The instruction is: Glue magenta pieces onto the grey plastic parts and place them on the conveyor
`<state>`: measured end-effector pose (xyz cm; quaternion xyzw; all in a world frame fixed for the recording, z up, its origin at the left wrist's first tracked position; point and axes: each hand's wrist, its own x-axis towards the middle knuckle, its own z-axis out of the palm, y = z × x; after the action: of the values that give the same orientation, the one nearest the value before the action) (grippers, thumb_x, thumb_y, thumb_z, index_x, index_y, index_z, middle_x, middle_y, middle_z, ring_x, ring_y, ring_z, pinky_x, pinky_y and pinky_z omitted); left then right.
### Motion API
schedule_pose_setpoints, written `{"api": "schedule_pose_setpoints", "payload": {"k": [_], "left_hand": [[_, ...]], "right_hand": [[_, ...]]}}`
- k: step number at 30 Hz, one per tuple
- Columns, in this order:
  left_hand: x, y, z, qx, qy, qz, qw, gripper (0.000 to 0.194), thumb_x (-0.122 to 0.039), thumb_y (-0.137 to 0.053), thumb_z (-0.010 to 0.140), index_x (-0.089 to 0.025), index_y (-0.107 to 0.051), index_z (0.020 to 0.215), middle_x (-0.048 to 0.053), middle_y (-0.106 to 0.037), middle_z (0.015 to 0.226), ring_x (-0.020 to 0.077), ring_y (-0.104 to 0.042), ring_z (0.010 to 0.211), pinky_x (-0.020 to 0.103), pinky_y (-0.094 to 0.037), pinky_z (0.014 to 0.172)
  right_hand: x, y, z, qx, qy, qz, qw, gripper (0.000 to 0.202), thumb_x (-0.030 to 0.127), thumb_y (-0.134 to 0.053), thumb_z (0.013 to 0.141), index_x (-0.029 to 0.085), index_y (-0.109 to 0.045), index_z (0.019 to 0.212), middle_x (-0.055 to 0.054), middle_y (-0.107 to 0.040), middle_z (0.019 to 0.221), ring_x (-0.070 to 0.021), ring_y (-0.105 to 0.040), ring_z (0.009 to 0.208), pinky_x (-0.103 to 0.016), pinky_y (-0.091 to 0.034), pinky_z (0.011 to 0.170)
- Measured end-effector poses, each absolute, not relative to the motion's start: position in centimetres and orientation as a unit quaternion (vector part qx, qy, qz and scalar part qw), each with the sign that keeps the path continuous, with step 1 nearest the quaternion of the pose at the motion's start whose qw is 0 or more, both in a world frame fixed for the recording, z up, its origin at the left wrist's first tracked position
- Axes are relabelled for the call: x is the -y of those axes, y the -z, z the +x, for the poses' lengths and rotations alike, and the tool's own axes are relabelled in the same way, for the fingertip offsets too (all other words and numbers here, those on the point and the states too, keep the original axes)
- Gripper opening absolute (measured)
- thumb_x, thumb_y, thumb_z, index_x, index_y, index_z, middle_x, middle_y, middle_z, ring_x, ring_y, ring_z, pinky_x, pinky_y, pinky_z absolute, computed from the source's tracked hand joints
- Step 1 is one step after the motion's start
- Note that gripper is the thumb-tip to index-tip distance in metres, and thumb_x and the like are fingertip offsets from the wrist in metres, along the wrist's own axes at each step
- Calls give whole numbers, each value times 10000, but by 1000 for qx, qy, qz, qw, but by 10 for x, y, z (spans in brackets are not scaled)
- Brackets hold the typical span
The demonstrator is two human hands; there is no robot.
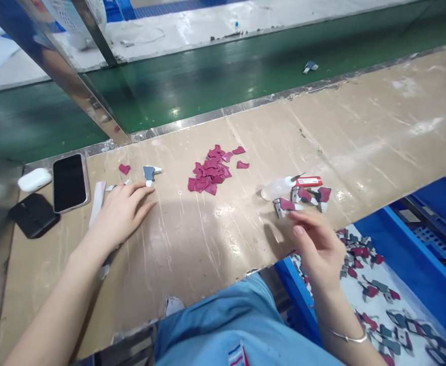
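Note:
My left hand [122, 211] lies palm down on the bench at left, fingers outstretched and spread. Its fingertips are beside a small grey-and-white piece [149, 174], and part of another pale piece shows at the edge of the hand. My right hand [319, 246] hovers over the front edge at right, fingers bent, thumb apart from the index finger, with nothing visible between them. Just beyond its fingertips is a grey, white and maroon piece [284, 206]; I cannot tell whether they touch. Similar pieces [322, 195] lie behind it. A pile of flat maroon cut pieces [210, 173] sits mid-bench.
A translucent squeeze bottle [278, 188] lies by a red-and-white packet [309, 181]. At left are a phone [69, 183], a white case [34, 180] and a black case [34, 216]. A blue tray [388, 223] of finished-looking pieces stands below right. A green belt [208, 76] runs behind.

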<state>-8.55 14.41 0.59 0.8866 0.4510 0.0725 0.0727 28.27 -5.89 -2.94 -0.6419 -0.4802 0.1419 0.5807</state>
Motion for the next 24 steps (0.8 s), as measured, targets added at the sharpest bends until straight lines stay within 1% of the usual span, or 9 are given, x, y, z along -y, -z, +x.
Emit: {"api": "schedule_pose_setpoints", "payload": {"k": [2,4,7,11,15,18,20,22,24], "left_hand": [[-148,-10,-80,-460,-85,882,53,458,-552,-493,1031,-195,-757,1145,221,-723,1182,491,-660,1156,755,-479,1062],[-152,-12,-75,-470,-110,874,50,447,-565,-564,985,-188,-766,1115,242,-676,1205,521,-606,1233,769,-469,1066],[-165,-13,-68,-459,-128,869,133,463,-554,-606,944,-199,-778,1186,237,-596,1408,525,-505,1392,784,-411,1145],[-187,-11,-63,-443,-130,860,214,525,-631,-654,885,-212,-797,1166,190,-625,1385,441,-607,1307,687,-483,1154],[-196,-17,-59,-461,-170,830,265,478,-625,-814,743,-208,-783,975,186,-643,1301,433,-648,1260,666,-513,1138],[-181,-26,-56,-469,-221,799,304,449,-533,-882,705,-214,-712,972,159,-656,1349,407,-650,1296,637,-530,1130],[-158,-32,-54,-472,-259,773,335,359,-468,-804,830,-214,-653,1035,136,-704,1299,348,-702,1247,572,-579,1082],[-126,-34,-53,-471,-282,747,375,245,-412,-668,969,-217,-601,1101,115,-763,1165,276,-781,1069,473,-648,950],[-91,-35,-53,-450,-280,717,453,241,-395,-613,1031,-229,-557,1197,91,-803,1023,224,-807,852,384,-671,791]], "right_hand": [[42,26,269,380,-355,-544,659,353,621,-596,1017,348,-789,1130,-55,-689,877,-229,-632,731,-389,-585,636],[22,24,264,280,-537,-430,669,619,809,-474,986,292,-767,1158,-29,-620,819,-177,-515,616,-308,-509,507],[-4,26,269,205,-660,-296,659,677,830,-565,941,234,-725,1220,14,-545,801,-135,-401,576,-238,-457,453],[-25,32,283,195,-695,-219,656,346,538,-768,965,235,-707,1120,80,-432,707,-110,-284,524,-172,-424,426],[-31,29,282,184,-715,-220,637,180,369,-768,985,219,-674,960,99,-360,665,-101,-240,506,-130,-393,414],[-27,19,266,171,-734,-228,616,197,388,-739,1000,215,-661,950,95,-352,670,-111,-229,510,-149,-403,415],[-22,11,251,167,-739,-250,602,243,449,-737,991,220,-665,949,92,-346,668,-117,-208,509,-176,-384,399],[-16,3,234,186,-725,-297,593,338,569,-728,965,235,-680,936,85,-354,650,-120,-214,499,-206,-339,377],[-10,-4,218,235,-686,-349,594,422,680,-719,920,258,-702,931,69,-398,621,-121,-269,481,-234,-318,378]]}}
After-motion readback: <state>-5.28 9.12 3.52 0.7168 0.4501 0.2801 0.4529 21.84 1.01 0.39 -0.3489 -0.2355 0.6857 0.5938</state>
